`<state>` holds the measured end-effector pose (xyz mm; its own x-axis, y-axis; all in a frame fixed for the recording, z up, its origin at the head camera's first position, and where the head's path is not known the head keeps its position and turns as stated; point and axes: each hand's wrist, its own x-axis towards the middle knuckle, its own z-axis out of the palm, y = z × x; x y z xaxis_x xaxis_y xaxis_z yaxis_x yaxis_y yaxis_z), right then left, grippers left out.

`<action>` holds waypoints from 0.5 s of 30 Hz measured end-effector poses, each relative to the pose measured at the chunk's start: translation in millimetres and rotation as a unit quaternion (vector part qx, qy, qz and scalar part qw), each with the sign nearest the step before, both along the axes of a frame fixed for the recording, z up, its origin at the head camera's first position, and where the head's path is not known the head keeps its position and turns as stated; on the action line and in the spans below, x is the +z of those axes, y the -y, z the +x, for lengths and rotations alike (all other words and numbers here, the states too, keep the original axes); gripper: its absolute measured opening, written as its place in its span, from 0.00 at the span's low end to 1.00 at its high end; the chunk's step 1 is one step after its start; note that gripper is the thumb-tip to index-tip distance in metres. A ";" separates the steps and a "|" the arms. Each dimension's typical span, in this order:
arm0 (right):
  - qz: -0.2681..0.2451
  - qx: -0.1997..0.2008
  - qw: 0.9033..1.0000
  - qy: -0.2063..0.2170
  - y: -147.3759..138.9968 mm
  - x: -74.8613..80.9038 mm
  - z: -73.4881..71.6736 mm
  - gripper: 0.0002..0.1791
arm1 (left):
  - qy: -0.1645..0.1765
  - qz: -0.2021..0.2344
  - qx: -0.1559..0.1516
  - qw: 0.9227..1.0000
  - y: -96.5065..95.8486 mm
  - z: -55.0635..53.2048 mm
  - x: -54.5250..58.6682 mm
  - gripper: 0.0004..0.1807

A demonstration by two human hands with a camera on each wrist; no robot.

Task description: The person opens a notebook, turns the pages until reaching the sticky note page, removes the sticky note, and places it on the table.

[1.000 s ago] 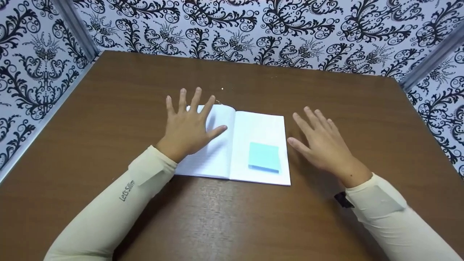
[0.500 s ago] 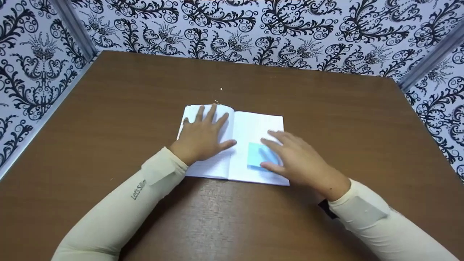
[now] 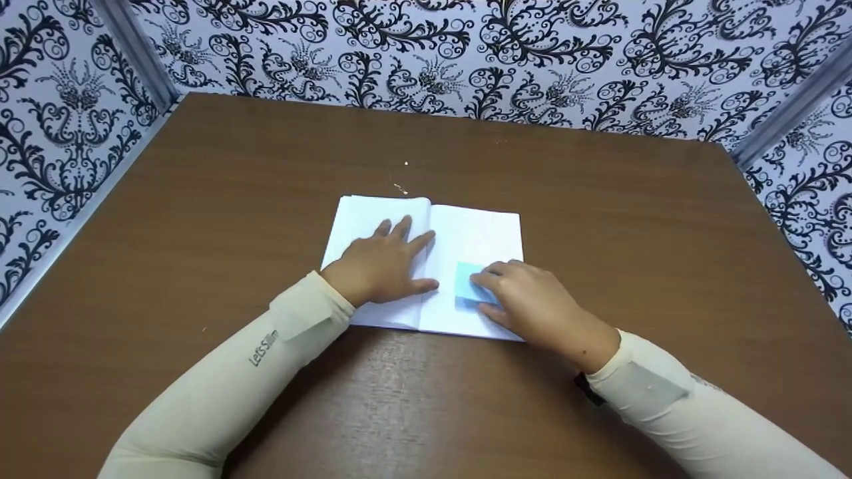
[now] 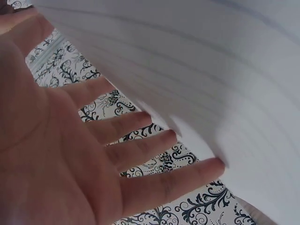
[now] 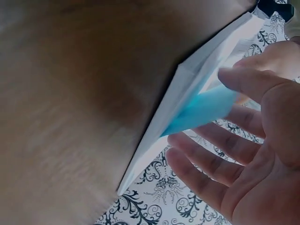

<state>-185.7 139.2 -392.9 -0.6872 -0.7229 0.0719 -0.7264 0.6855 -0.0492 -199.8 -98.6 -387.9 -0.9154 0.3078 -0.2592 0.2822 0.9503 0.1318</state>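
An open notebook [image 3: 476,233] with white lined pages lies on the table. My left hand [image 3: 383,266] rests on its left page, fingers spread; the left wrist view shows the fingertips [image 4: 213,166] meeting the page. On the right page sits a light blue sticky note pad [image 3: 466,286]. My right hand [image 3: 539,299] has come over the pad from the right, thumb along the near edge and bent fingers over the top. In the right wrist view, the sticky note pad [image 5: 201,112] lies between thumb and fingers, hiding some fingertips.
The brown wooden table [image 3: 279,153] extends around the notebook. Small light specks [image 3: 401,189] lie just beyond its far edge. Walls with black floral wallpaper [image 3: 426,60] border the table at the back and sides.
My left hand has come down and rightward onto the left page. My right hand has moved left from beside the notebook to the sticky note pad, and its fingers have drawn together around it.
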 end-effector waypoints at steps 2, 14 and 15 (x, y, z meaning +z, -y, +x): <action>-0.009 -0.004 1.000 -0.001 -0.7 -0.1 -0.9 0.17 | 0.006 -0.001 -0.007 1.000 -0.1 -0.1 -0.3 0.45; -0.104 -0.026 0.993 -0.043 -5.6 1.3 -10.5 0.09 | 0.025 -0.019 -0.015 0.999 -1.3 -0.8 -0.6 0.44; -0.107 -0.029 0.993 -0.043 -5.9 2.0 -11.0 0.09 | 0.027 -0.018 -0.014 0.999 -1.1 -0.9 -0.9 0.44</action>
